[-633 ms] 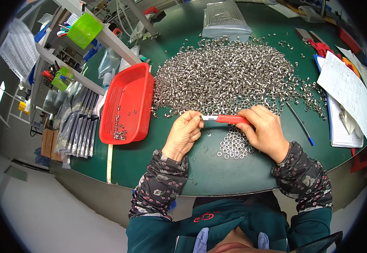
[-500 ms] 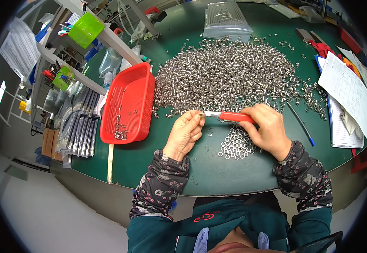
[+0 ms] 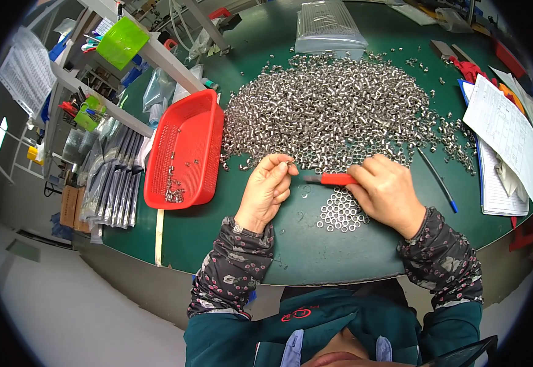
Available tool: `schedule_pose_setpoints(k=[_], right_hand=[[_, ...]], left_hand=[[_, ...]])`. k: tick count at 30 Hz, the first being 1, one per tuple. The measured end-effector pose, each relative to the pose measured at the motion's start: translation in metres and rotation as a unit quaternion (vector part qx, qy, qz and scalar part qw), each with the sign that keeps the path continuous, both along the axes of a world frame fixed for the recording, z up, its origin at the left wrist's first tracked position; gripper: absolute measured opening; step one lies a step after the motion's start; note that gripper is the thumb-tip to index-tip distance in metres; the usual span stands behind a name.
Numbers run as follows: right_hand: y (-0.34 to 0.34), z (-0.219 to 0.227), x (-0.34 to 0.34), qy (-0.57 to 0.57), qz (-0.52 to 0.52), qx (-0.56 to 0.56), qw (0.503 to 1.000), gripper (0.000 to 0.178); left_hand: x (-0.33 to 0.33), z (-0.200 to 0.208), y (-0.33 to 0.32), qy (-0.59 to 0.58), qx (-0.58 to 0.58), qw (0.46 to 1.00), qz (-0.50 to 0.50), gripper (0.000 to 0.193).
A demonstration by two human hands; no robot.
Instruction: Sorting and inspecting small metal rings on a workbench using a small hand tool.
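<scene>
My left hand (image 3: 266, 190) is closed in a pinch at the near edge of a large heap of small metal rings (image 3: 324, 107). A small metal ring (image 3: 290, 163) shows at its thumb and fingertips, mostly hidden by them. In my right hand (image 3: 387, 192) is a red-handled knife (image 3: 338, 178), its short blade pointing left toward my left hand but apart from it. The blade looks dark and narrow from here. Just below the knife, a flat cluster of rings (image 3: 342, 211) lies end-up on the green table (image 3: 334, 260), partly behind my right hand.
Left of the heap stands a red plastic basket (image 3: 185, 153) with a few metal pieces. A pen (image 3: 438, 180) and papers on a clipboard (image 3: 502, 134) lie to the right. A plastic-wrapped stack (image 3: 329, 27) is behind the heap; bagged parts (image 3: 116, 177) sit far left.
The knife has drawn back from the ring in my left hand, moving slightly right and down. Its blade has turned and no longer looks bright. My left hand stays nearly in place.
</scene>
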State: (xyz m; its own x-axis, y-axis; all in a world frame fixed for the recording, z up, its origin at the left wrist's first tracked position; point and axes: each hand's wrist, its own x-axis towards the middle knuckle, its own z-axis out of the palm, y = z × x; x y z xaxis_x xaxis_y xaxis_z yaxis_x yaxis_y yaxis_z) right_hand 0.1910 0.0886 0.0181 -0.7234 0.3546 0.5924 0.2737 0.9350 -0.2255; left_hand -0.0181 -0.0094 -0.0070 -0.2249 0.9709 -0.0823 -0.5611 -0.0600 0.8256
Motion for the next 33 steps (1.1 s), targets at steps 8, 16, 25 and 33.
schedule_pose_setpoints(k=[8, 16, 25, 33], right_hand=[[0.0007, 0.0024, -0.0001, 0.056, -0.019, -0.04, 0.997, 0.019], [0.0007, 0.001, 0.0, 0.063, -0.013, -0.079, 0.995, 0.018], [-0.0005, -0.001, -0.0012, 0.086, 0.006, -0.123, 0.989, 0.019], [0.0048, 0.0006, -0.0007, 0.106, -0.026, -0.139, 0.984, 0.016]], left_hand=[[-0.0011, 0.0037, -0.0002, -0.004, -0.003, 1.0, -0.006, 0.018], [0.0024, 0.0039, -0.0002, -0.001, 0.003, 1.0, -0.003, 0.019], [0.0012, -0.0026, -0.0008, -0.002, -0.003, 1.0, -0.014, 0.015], [-0.002, 0.0007, -0.0004, -0.03, -0.003, 0.999, -0.018, 0.015]])
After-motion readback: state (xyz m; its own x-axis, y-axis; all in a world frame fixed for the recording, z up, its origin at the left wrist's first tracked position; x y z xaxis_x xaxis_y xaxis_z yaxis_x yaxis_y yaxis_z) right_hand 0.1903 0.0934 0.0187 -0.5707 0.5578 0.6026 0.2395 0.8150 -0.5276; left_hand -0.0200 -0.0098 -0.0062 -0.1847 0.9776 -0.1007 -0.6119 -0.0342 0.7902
